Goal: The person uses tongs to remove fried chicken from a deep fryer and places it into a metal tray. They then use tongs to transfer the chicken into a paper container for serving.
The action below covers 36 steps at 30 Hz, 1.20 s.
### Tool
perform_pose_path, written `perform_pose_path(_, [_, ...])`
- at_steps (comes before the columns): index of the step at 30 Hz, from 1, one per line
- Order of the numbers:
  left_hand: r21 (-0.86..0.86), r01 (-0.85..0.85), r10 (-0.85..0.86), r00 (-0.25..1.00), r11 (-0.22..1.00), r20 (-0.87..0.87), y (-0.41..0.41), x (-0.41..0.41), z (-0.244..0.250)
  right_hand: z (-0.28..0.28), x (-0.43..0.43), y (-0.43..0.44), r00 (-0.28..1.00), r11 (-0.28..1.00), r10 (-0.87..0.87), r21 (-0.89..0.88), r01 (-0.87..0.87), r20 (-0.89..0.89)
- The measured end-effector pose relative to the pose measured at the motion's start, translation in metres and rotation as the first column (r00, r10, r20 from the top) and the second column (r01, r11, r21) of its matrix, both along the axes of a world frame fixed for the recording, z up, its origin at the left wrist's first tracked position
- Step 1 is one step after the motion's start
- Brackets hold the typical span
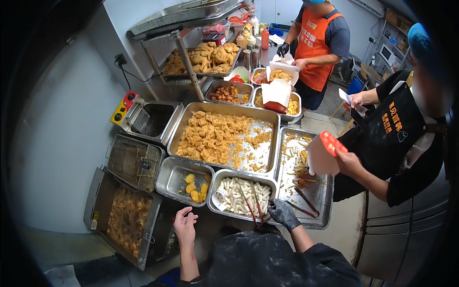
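Note:
My bare left hand (185,226) hovers with loosely bent fingers in front of a steel pan (168,175) that holds several yellow potato slices (195,190). Nothing is in that hand. My right hand (284,214), in a black glove dusted with white, is at the right rim of a pan of white rice-cake sticks (233,193). Its fingers are curled, and whether they hold anything is hidden. Red-handled tongs (254,206) lie across those sticks, beside a curled paper slip (218,199). More tongs (308,204) rest in the large tray (322,219) to the right.
A big tray of fried chicken pieces (211,138) lies ahead. At left are an open fryer with bubbling oil (129,219), a wire basket (132,161) and a second fryer (154,120). At right, a co-worker (394,136) holds a paper box (322,154); another (319,53) packs boxes behind.

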State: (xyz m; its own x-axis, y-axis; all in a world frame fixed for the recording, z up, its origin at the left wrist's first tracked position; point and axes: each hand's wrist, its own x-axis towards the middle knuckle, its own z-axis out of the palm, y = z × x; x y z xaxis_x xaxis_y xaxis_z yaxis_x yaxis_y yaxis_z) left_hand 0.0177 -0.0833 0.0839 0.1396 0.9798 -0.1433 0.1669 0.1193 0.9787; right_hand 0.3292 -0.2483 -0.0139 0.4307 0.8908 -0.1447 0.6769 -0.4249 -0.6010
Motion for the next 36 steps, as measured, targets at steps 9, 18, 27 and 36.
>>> perform_pose_path(9, [-0.025,0.084,-0.084,0.996,0.996,-0.005,0.005,0.009,-0.006,-0.019,-0.012,-0.024,0.999,0.990,-0.011,-0.142,0.005,-0.041])
perform_pose_path(18, [0.024,0.085,-0.084,0.996,0.996,-0.019,0.015,0.009,0.010,-0.016,-0.016,-0.001,0.996,1.000,0.001,-0.022,-0.003,-0.092])
perform_pose_path(27, [0.057,0.043,-0.033,0.986,0.997,-0.161,-0.001,0.009,0.015,-0.011,-0.013,-0.002,0.992,0.999,0.036,0.014,-0.034,-0.119])
perform_pose_path(36, [0.037,-0.052,0.058,0.977,0.998,-0.204,-0.019,-0.003,0.028,0.014,-0.020,0.017,0.959,0.986,0.149,-0.040,-0.163,-0.240])
